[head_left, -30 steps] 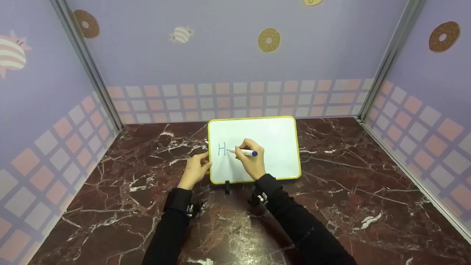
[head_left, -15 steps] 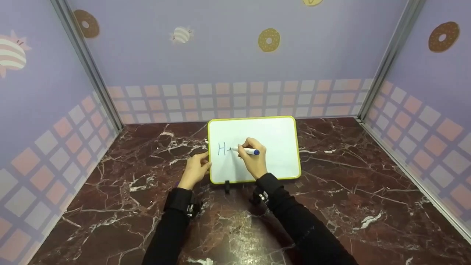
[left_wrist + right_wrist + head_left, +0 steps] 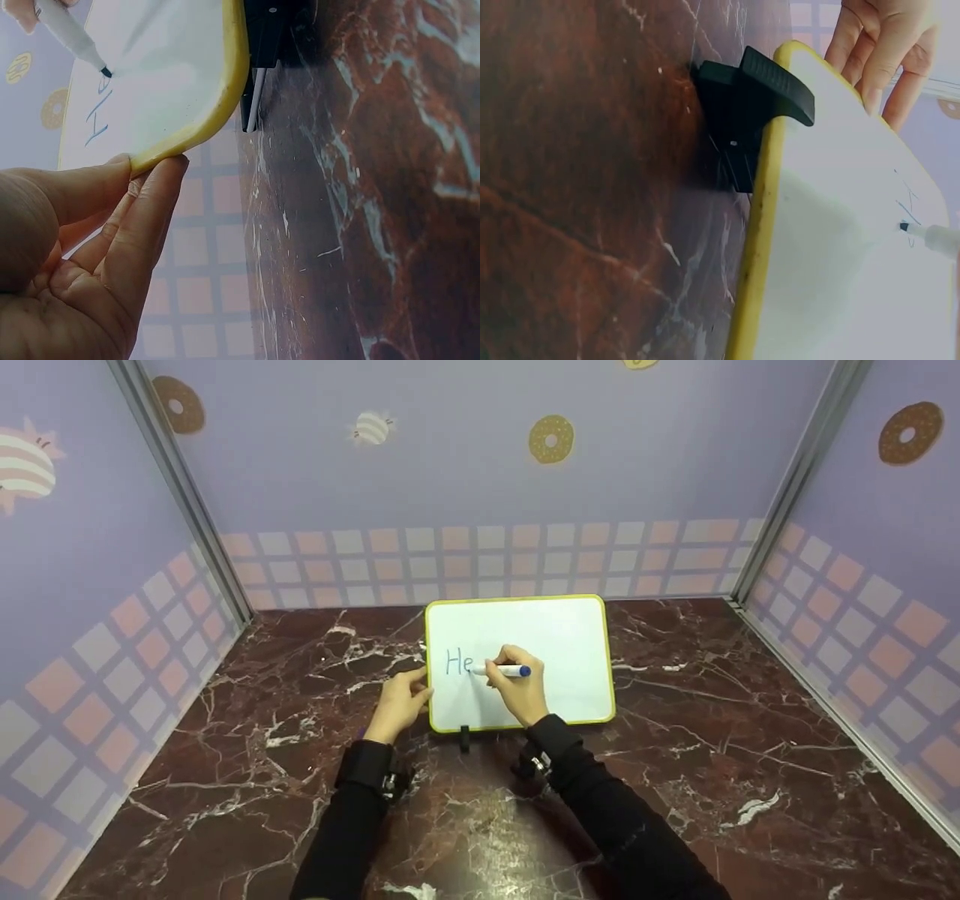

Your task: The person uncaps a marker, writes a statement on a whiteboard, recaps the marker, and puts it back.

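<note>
A small whiteboard [image 3: 566, 641] with a yellow rim leans back on a black stand [image 3: 739, 105]. My left hand [image 3: 396, 705] pinches its left edge, thumb in front and fingers behind, as the left wrist view shows. My right hand [image 3: 527, 690] grips a white marker [image 3: 504, 670] with a blue end, like a pen. In the left wrist view the marker's dark tip [image 3: 106, 73] is at the board's surface. Blue letters "He" [image 3: 459, 661] stand on the board's left half. My right hand covers part of the middle of the board.
Beneath the board is a dark red marbled tabletop [image 3: 712, 780] with white veins. Purple panels [image 3: 465, 472] with printed doughnuts and a checked band enclose it at the back and both sides. One black foot of the stand [image 3: 464, 739] juts out in front.
The marker has drawn an "e" beside the "H", starting from a short stroke. My right hand has shifted slightly to the right; the left hand keeps its place on the edge.
</note>
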`<state>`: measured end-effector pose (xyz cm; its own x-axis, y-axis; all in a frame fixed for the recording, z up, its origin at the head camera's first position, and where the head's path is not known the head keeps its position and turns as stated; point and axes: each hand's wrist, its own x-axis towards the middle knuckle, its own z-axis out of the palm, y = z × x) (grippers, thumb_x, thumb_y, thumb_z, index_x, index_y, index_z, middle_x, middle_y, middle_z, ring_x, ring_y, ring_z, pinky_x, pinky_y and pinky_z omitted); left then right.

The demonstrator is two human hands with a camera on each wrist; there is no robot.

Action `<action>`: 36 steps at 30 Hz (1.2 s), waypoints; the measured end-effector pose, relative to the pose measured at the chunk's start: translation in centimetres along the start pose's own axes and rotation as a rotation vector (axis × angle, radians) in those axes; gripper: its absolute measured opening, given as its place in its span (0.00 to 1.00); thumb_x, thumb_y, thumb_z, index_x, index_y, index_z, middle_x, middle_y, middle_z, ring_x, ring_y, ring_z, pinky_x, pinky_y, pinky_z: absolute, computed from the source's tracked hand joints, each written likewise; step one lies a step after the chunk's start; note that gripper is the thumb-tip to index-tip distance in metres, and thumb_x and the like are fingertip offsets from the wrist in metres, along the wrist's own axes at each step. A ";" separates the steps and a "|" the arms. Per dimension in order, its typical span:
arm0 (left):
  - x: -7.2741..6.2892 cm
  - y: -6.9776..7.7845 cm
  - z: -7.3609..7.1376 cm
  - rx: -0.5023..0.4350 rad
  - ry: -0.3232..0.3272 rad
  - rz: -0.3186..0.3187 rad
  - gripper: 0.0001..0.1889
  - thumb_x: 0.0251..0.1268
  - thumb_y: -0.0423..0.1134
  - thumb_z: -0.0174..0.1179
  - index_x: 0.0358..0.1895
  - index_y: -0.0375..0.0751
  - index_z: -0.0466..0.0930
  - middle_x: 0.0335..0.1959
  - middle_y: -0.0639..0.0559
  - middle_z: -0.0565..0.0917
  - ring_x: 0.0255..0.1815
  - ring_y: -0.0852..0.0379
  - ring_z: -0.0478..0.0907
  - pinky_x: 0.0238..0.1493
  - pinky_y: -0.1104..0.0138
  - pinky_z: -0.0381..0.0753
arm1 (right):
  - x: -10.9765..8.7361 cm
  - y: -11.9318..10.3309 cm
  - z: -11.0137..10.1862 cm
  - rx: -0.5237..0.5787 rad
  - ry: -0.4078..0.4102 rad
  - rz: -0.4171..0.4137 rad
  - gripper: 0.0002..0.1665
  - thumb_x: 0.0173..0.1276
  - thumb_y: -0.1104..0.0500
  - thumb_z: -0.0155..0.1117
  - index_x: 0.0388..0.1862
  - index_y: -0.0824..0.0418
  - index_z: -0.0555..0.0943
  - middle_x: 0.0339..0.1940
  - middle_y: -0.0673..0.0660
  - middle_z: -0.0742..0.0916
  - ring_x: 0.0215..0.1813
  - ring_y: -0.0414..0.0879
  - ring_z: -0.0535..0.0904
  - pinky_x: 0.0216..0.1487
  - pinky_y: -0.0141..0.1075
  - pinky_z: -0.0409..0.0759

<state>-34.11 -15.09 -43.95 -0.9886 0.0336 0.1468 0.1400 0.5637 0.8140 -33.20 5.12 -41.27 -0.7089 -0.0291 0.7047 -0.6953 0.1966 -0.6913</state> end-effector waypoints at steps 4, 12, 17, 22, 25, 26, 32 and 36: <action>0.1 -0.1 0.0 0.004 -0.006 -0.005 0.26 0.71 0.28 0.57 0.70 0.31 0.68 0.46 0.31 0.84 0.43 0.42 0.86 0.45 0.57 0.90 | 0.1 -0.1 -0.3 -0.014 0.022 -0.017 0.12 0.63 0.78 0.60 0.20 0.76 0.72 0.23 0.69 0.83 0.22 0.63 0.82 0.25 0.25 0.80; 0.0 -0.2 0.0 0.008 0.000 -0.007 0.26 0.71 0.28 0.57 0.71 0.33 0.68 0.48 0.32 0.84 0.45 0.42 0.85 0.45 0.57 0.90 | 0.5 0.4 -0.5 -0.019 0.111 -0.041 0.11 0.63 0.78 0.61 0.22 0.77 0.73 0.24 0.69 0.82 0.23 0.61 0.82 0.25 0.23 0.78; 0.1 -0.2 0.0 -0.003 0.005 -0.012 0.25 0.70 0.28 0.57 0.70 0.32 0.69 0.47 0.32 0.84 0.44 0.42 0.85 0.45 0.57 0.90 | 1.0 0.4 -0.5 -0.036 0.115 -0.046 0.09 0.63 0.76 0.64 0.24 0.77 0.75 0.26 0.69 0.83 0.25 0.59 0.84 0.27 0.23 0.80; 0.1 0.0 0.0 -0.014 0.010 -0.022 0.25 0.70 0.27 0.57 0.70 0.32 0.69 0.46 0.32 0.85 0.42 0.42 0.86 0.45 0.56 0.89 | 1.4 0.3 -0.5 -0.072 0.106 -0.063 0.09 0.62 0.75 0.65 0.24 0.76 0.76 0.27 0.68 0.84 0.26 0.57 0.85 0.27 0.24 0.80; 0.1 0.1 0.0 -0.007 0.002 -0.025 0.26 0.70 0.28 0.57 0.70 0.32 0.68 0.47 0.32 0.84 0.43 0.43 0.85 0.45 0.56 0.89 | 1.4 0.2 -0.6 -0.080 0.099 -0.071 0.09 0.63 0.75 0.65 0.24 0.76 0.76 0.26 0.68 0.84 0.25 0.57 0.85 0.26 0.24 0.79; 0.1 0.1 0.0 -0.006 -0.002 -0.026 0.26 0.71 0.28 0.57 0.71 0.33 0.68 0.47 0.32 0.84 0.43 0.43 0.85 0.45 0.57 0.89 | 1.4 0.2 -0.7 -0.080 0.095 -0.074 0.10 0.63 0.76 0.65 0.23 0.76 0.76 0.26 0.68 0.84 0.25 0.57 0.84 0.26 0.24 0.79; 0.0 0.0 0.0 0.000 -0.007 -0.010 0.26 0.70 0.28 0.57 0.71 0.33 0.68 0.48 0.32 0.84 0.45 0.42 0.85 0.45 0.58 0.89 | 0.6 0.3 -1.0 -0.066 0.044 -0.062 0.12 0.63 0.78 0.62 0.21 0.77 0.73 0.24 0.69 0.83 0.22 0.59 0.83 0.25 0.24 0.79; -0.1 -0.1 -0.1 0.004 -0.017 -0.010 0.26 0.71 0.29 0.57 0.71 0.33 0.67 0.50 0.32 0.83 0.47 0.42 0.85 0.46 0.59 0.89 | 0.1 0.4 -1.3 -0.042 0.006 -0.032 0.13 0.63 0.78 0.60 0.20 0.77 0.71 0.22 0.69 0.83 0.22 0.62 0.82 0.25 0.24 0.78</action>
<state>-34.01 -15.19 -44.03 -0.9907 0.0418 0.1296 0.1303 0.5672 0.8132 -33.38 6.42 -41.28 -0.6852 -0.0299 0.7277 -0.7121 0.2370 -0.6608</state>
